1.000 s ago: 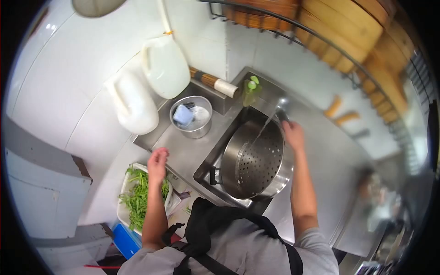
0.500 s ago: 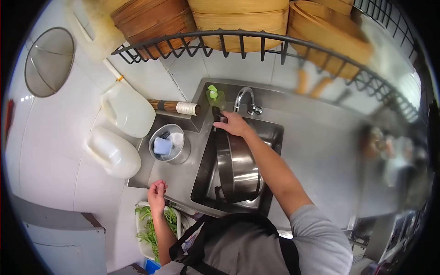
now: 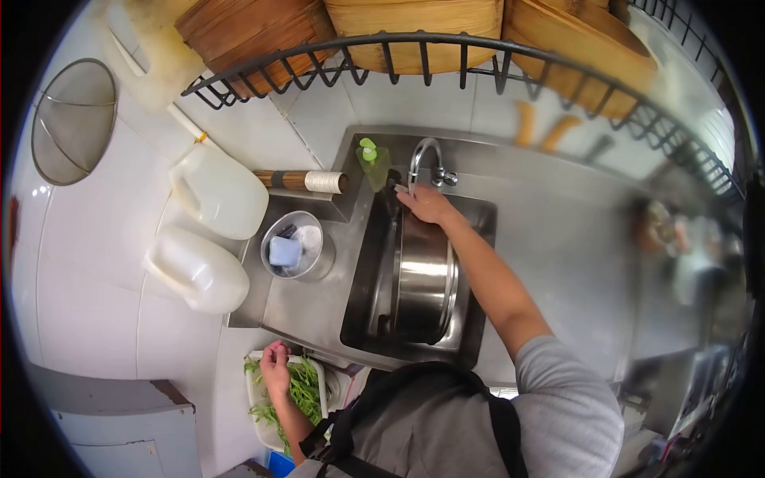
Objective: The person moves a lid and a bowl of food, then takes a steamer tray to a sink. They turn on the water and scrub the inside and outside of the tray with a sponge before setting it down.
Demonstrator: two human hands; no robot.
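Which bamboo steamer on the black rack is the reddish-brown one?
The leftmost bamboo steamer; the others, like the steamer beside it, are paler and yellower.

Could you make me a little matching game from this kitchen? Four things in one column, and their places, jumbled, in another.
1. Large metal pot
2. Pale blue sponge
3. Leafy greens
4. Round strainer

A. In the white basket
B. Against the tiled wall
C. In the sink
D. In the small metal container

Pairs: 1-C, 2-D, 3-A, 4-B
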